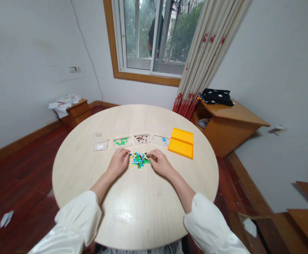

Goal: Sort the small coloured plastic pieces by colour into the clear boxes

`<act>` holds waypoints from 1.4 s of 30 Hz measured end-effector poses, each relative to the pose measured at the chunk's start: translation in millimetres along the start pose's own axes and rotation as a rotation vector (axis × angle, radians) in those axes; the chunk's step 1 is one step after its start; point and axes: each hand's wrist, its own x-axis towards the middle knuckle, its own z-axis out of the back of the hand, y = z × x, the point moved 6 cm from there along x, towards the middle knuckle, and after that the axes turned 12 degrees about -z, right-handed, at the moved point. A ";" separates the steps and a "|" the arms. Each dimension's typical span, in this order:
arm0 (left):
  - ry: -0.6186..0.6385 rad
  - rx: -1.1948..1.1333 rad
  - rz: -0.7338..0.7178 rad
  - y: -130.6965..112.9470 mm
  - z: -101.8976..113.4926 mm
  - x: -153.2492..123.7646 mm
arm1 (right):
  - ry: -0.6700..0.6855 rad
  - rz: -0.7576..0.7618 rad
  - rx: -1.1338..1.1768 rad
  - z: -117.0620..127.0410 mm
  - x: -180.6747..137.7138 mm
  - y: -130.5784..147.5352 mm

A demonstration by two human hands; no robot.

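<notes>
A loose pile of small toy building bricks (140, 161), in blue, green, brown and yellow, lies on the round table between my hands. At its left edge is my left hand (119, 161), thumb and fingers closed, with a tiny blue piece right by the fingertips. My right hand (159, 161) touches the pile's right side with its fingers pinched; whatever is between them is too small to name. Behind the pile stand clear boxes: one with green bricks (122, 141), one with brown bricks (142, 138) and one with a few blue bricks (164, 140).
A clear box (100, 145) with a white label sits at the left end of the row. On the right lies an opened yellow case (181, 143). The round table (132, 211) has a curved edge. Beyond it are a wooden cabinet (230, 123), a curtain (209, 46) and a window.
</notes>
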 end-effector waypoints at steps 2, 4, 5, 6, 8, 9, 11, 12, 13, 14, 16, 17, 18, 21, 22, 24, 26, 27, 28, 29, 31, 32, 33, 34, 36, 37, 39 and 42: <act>0.023 -0.062 -0.014 -13.2 -5.0 -2.5 | 0.059 0.030 -0.020 -0.4 -2.9 4.7; 0.028 -0.101 -0.028 -23.1 -8.8 -3.4 | 0.129 0.048 -0.057 -2.5 -4.6 7.9; 0.027 -0.113 -0.030 -26.4 -10.1 -3.4 | 0.151 0.049 -0.073 -3.1 -4.8 8.6; 0.026 -0.122 -0.028 -28.6 -10.8 -3.1 | 0.155 0.045 -0.079 -2.9 -4.3 8.7; 0.043 -0.135 -0.023 -31.0 -11.7 -2.5 | 0.124 0.016 -0.048 -0.4 -2.1 7.4; 0.062 -0.145 -0.027 -31.8 -11.9 -2.2 | 0.097 -0.014 -0.007 1.4 -0.5 5.8; 0.109 -0.166 -0.048 -33.2 -11.8 -2.2 | 0.055 -0.114 0.142 4.1 2.5 0.2; 0.133 -0.176 -0.062 -33.7 -11.4 -2.4 | 0.048 -0.183 0.255 4.4 3.8 -3.6; 0.155 -0.183 -0.075 -34.0 -11.0 -2.8 | 0.052 -0.258 0.389 3.7 4.6 -7.5; 0.175 -0.187 -0.085 -34.0 -10.7 -3.3 | 0.061 -0.336 0.537 2.3 5.1 -11.4; 0.211 -0.195 -0.104 -33.9 -11.1 -4.6 | 0.081 -0.481 0.830 -1.4 5.2 -17.3; 0.229 -0.199 -0.116 -34.1 -12.1 -5.3 | 0.081 -0.543 0.954 -2.6 5.1 -19.3; 0.246 -0.203 -0.127 -34.2 -13.3 -6.1 | 0.075 -0.591 1.054 -3.0 5.1 -20.8; 0.285 -0.207 -0.154 -34.4 -18.0 -7.9 | 0.040 -0.657 1.204 -0.9 6.7 -22.7; 0.294 -0.207 -0.155 -34.2 -19.3 -8.3 | 0.031 -0.659 1.211 0.2 7.6 -23.1; 0.305 -0.203 -0.148 -33.8 -20.6 -8.2 | 0.021 -0.634 1.169 1.9 9.5 -22.9; 0.306 -0.196 -0.137 -34.1 -19.9 -7.4 | 0.032 -0.598 1.038 1.4 10.2 -21.9; 0.305 -0.194 -0.133 -34.7 -18.9 -6.7 | 0.057 -0.585 0.940 -0.4 9.8 -20.9; 0.307 -0.194 -0.129 -35.4 -17.9 -6.0 | 0.084 -0.567 0.825 -2.6 8.9 -19.4; 0.312 -0.195 -0.125 -36.2 -16.9 -5.3 | 0.107 -0.537 0.700 -4.4 7.6 -16.9; 0.319 -0.196 -0.114 -36.9 -15.1 -4.1 | 0.136 -0.424 0.436 -6.3 4.6 -8.1; 0.321 -0.196 -0.109 -36.6 -14.4 -3.6 | 0.137 -0.350 0.305 -6.1 2.7 -2.3; 0.316 -0.193 -0.101 -35.7 -13.8 -3.2 | 0.137 -0.280 0.182 -5.9 0.5 3.4; 0.301 -0.189 -0.091 -33.9 -12.9 -2.8 | 0.144 -0.229 0.071 -6.3 -1.8 8.0; 0.257 -0.175 -0.059 -28.5 -11.3 -2.3 | 0.173 -0.187 -0.088 -7.8 -5.9 12.3; 0.232 -0.164 -0.037 -25.1 -10.5 -2.3 | 0.187 -0.183 -0.132 -8.7 -7.3 12.9; 0.192 -0.137 0.010 -18.3 -9.2 -2.4 | 0.210 -0.180 -0.152 -10.7 -8.3 13.4; 0.175 -0.103 0.062 -10.8 -8.3 -2.7 | 0.191 -0.208 0.010 -9.9 -5.0 13.6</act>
